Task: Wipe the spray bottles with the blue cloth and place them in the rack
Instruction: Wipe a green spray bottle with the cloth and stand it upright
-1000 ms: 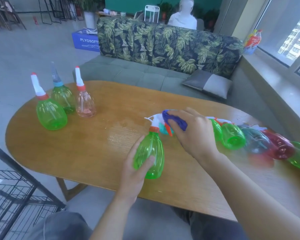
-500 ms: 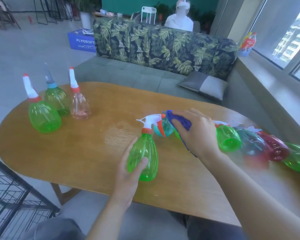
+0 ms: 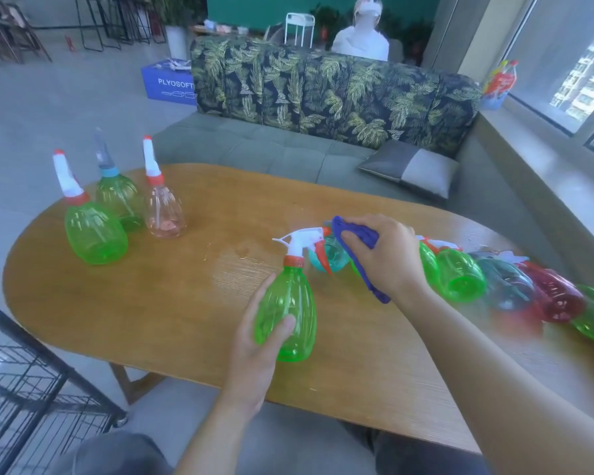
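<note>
Wooden oval table (image 3: 151, 303): left hand (image 3: 254, 351) still grips upright green plastic spray bottle (image 3: 290, 313); right hand (image 3: 381, 255), clutching blue cloth (image 3: 357, 234), unchanged just right of bottle's white trigger head (image 3: 302, 240); wiping unfinished, black wire rack (image 3: 24, 399) left of bottle awaits.

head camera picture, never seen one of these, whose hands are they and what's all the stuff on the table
No machine here: the camera sits on a person's head, looking down at their own hands. The left hand grips a green spray bottle standing on the wooden table. The right hand holds a blue cloth in its fingers. Three bottles stand at far left; more bottles lie in a row at right. A black wire rack stands beside the table, lower left.
</note>
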The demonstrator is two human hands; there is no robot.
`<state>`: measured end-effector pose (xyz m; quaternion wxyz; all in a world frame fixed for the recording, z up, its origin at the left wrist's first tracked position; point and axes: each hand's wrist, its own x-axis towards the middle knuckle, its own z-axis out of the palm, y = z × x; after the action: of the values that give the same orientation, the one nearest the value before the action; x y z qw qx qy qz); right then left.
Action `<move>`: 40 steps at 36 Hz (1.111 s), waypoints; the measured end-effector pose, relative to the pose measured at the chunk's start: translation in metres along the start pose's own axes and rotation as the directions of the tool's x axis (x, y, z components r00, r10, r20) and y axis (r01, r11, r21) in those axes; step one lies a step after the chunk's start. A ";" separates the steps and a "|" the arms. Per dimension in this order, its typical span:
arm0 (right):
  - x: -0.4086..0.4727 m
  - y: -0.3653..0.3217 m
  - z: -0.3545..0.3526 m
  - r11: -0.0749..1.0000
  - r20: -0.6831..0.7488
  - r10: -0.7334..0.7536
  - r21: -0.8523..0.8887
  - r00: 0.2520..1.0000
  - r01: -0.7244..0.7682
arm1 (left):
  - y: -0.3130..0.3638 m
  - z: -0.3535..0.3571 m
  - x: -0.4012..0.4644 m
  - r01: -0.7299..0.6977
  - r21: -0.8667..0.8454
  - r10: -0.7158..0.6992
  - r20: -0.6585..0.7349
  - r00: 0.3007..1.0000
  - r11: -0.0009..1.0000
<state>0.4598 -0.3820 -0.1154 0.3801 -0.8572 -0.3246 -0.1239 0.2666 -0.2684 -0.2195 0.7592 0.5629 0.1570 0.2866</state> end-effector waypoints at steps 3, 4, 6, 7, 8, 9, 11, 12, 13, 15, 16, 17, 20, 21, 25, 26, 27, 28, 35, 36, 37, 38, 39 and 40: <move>-0.005 -0.002 -0.012 0.999 -0.008 0.033 0.044 0.999 -0.033 | 0.003 -0.003 0.000 0.005 -0.006 -0.005 -0.041 0.999 1.000; -0.009 -0.005 -0.018 0.997 0.004 0.021 0.077 1.000 -0.021 | 0.006 -0.003 0.001 0.003 -0.018 -0.004 -0.056 0.998 1.000; -0.023 -0.016 -0.028 0.990 0.062 -0.033 0.137 0.998 0.024 | 0.016 -0.001 0.003 -0.011 -0.022 0.009 -0.070 0.998 1.000; -0.032 -0.022 -0.032 0.985 0.099 -0.065 0.164 0.993 0.048 | 0.022 0.000 0.004 -0.024 -0.018 0.023 -0.072 0.997 1.000; -0.039 -0.029 -0.036 0.978 0.132 -0.097 0.195 0.986 0.070 | 0.029 0.002 0.005 -0.040 -0.014 0.039 -0.074 0.996 0.999; -0.046 -0.036 -0.039 0.970 0.159 -0.123 0.227 0.980 0.085 | 0.038 0.005 0.005 -0.056 0.000 0.056 -0.070 0.996 0.998; -0.053 -0.050 -0.047 0.950 0.194 -0.151 0.298 0.969 0.088 | 0.055 0.011 0.006 -0.095 0.039 0.096 -0.041 0.994 0.995; -0.053 -0.058 -0.052 0.937 0.208 -0.148 0.342 0.967 0.070 | 0.065 0.014 0.006 -0.120 0.061 0.121 -0.024 0.992 0.991; -0.053 -0.065 -0.058 0.920 0.219 -0.137 0.389 0.966 0.043 | 0.076 0.018 0.006 -0.148 0.082 0.149 -0.006 0.989 0.986; -0.050 -0.080 -0.071 0.888 0.215 -0.133 0.459 0.968 0.020 | 0.099 0.023 0.006 -0.207 0.110 0.206 0.019 0.978 0.972; -0.049 -0.087 -0.078 0.880 0.205 -0.143 0.475 0.968 0.029 | 0.110 0.026 0.006 -0.237 0.120 0.235 0.026 0.972 0.964; -0.048 -0.094 -0.084 0.875 0.199 -0.153 0.482 0.968 0.039 | 0.123 0.029 0.006 -0.261 0.132 0.258 0.037 0.965 0.956; -0.045 -0.111 -0.104 0.866 0.168 -0.191 0.493 0.967 0.085 | 0.160 0.039 0.006 -0.319 0.156 0.317 0.040 0.948 0.935; -0.044 -0.116 -0.112 0.859 0.148 -0.201 0.501 0.968 0.102 | 0.172 0.044 0.006 -0.334 0.160 0.331 0.044 0.943 0.929; -0.037 -0.134 -0.147 0.823 0.054 -0.223 0.546 0.973 0.158 | 0.218 0.067 0.002 -0.370 0.151 0.357 0.104 0.928 0.917; -0.035 -0.138 -0.156 0.809 0.031 -0.220 0.564 0.975 0.165 | 0.228 0.074 0.001 -0.383 0.146 0.368 0.122 0.922 0.912; -0.033 -0.142 -0.165 0.795 0.011 -0.216 0.583 0.976 0.169 | 0.239 0.081 0.000 -0.399 0.146 0.380 0.140 0.914 0.906; -0.031 -0.147 -0.175 0.781 -0.007 -0.211 0.600 0.977 0.173 | 0.249 0.087 -0.002 -0.412 0.150 0.390 0.157 0.907 0.899; -0.016 -0.167 -0.235 0.710 -0.129 -0.161 0.673 0.978 0.206 | 0.302 0.117 -0.009 -0.554 0.186 0.494 0.288 0.820 0.811; -0.015 -0.169 -0.243 0.700 -0.132 -0.143 0.687 0.981 0.195 | 0.308 0.120 -0.012 -0.580 0.202 0.510 0.309 0.803 0.789; -0.014 -0.172 -0.249 0.683 -0.131 -0.124 0.708 0.984 0.181 | 0.315 0.124 -0.014 -0.601 0.213 0.520 0.335 0.785 0.770; -0.014 -0.174 -0.254 0.662 -0.130 -0.107 0.730 0.986 0.168 | 0.320 0.127 -0.018 -0.613 0.217 0.521 0.360 0.774 0.760; -0.015 -0.176 -0.259 0.641 -0.130 -0.094 0.751 0.987 0.160 | 0.326 0.130 -0.020 -0.614 0.222 0.514 0.378 0.770 0.757; -0.015 -0.179 -0.263 0.623 -0.132 -0.088 0.766 0.987 0.157 | 0.332 0.132 -0.023 -0.617 0.231 0.510 0.389 0.767 0.752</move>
<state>0.3407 -0.4923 0.1586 0.7145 -0.5812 -0.3881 -0.0330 0.2369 -0.3162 0.1337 0.5388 0.7448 -0.0922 0.3827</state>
